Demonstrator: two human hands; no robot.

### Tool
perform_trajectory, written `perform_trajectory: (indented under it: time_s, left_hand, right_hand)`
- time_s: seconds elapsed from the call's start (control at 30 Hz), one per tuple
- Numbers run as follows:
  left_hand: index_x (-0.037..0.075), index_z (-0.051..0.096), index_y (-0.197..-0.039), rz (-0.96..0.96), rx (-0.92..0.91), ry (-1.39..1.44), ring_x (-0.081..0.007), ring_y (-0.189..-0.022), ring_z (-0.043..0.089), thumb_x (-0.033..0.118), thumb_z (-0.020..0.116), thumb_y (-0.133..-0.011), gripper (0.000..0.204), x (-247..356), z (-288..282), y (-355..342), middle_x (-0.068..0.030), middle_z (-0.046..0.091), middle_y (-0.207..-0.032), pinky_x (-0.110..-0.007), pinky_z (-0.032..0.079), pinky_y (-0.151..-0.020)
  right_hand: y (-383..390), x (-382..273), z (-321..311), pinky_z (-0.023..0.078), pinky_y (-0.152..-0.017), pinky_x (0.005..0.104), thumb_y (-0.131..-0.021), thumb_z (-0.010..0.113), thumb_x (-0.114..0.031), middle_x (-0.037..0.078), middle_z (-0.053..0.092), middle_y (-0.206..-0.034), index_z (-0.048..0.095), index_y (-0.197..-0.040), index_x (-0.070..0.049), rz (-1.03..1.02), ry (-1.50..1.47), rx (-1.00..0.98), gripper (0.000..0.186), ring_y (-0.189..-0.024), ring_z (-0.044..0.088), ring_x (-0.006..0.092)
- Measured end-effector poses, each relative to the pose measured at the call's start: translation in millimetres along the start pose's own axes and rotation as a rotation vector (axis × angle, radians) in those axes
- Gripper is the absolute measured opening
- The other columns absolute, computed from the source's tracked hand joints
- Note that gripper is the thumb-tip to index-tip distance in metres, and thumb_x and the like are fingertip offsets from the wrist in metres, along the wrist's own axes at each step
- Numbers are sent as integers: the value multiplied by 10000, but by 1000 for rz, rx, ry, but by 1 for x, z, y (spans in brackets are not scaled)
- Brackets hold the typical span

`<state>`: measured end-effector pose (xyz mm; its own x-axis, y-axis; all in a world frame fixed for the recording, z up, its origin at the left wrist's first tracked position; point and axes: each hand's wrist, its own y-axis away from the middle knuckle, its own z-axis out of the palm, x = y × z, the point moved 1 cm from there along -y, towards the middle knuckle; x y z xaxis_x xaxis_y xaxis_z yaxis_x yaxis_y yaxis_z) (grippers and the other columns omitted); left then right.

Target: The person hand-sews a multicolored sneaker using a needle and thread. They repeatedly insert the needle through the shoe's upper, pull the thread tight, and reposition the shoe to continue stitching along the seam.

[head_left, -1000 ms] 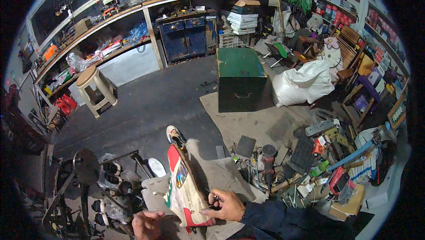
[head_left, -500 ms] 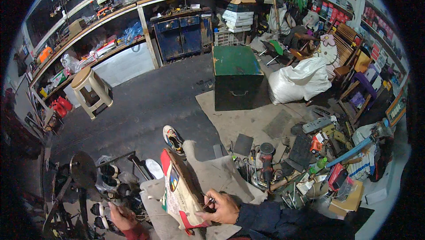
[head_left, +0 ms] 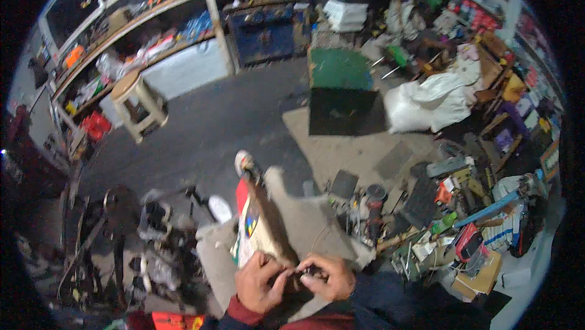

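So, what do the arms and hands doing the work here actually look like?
They are a person's: the left hand and right hand are bare, with no gloves or cables showing. A maroon cuff shows at the left wrist; a dark navy, long sleeve covers the right forearm. The picture is too blurred to tell any finer markings.

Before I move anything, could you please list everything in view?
cloth: 1, grey, front centre
shoe: 1, cream and red, over cloth
second shoe: 1, pale, beyond first
grinder: 1, red and black, right of cloth
bottle: 1, green, right of grinder
clutter: many, mixed, right side
chest: 1, green-topped, centre back
sack: 1, white, right of chest
stool: 1, beige, left
cabinet: 1, blue, back
boxes: count unclear, white, right of cabinet
left hand: 1, red-cuffed, at shoe's near end
right hand: 1, dark-sleeved, around small dark item
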<state>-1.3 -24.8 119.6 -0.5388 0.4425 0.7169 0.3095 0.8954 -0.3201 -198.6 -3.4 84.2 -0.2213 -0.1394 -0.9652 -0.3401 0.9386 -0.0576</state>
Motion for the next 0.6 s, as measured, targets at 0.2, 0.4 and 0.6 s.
perform_trajectory:
  time_s: [0.2, 0.4, 0.6]
  left_hand:
    - [28, 702, -890, -99, 120, 131, -245, -719, 582, 1, 672, -792, 105, -16, 15, 21, -101, 604, -790, -322, 461, -662]
    - [4, 660, -878, -140, 170, 157, -224, -670, 587, -25, 664, -821, 64, -15, 15, 20, -111, 596, -771, -308, 468, -628]
    - [-4, 645, -879, -213, 195, 195, -200, -668, 585, -17, 640, -859, 25, -16, 18, 16, -103, 584, -764, -291, 463, -625]
  right_hand:
    - [-3, 3, -9, 539, -747, 368, -905, 649, -111, 165, 701, -920, 646, -1147, -32, 216, -49, -45, 255, -850, 711, 305]
    - [-15, 9, -17, 528, -690, 358, -906, 662, -118, 155, 680, -838, 660, -1081, -27, 70, 39, -10, 198, -772, 701, 248]
    - [-9, 11, -32, 516, -659, 318, -857, 670, -72, 66, 695, -843, 686, -940, -11, 42, -344, -81, 105, -732, 645, 145]
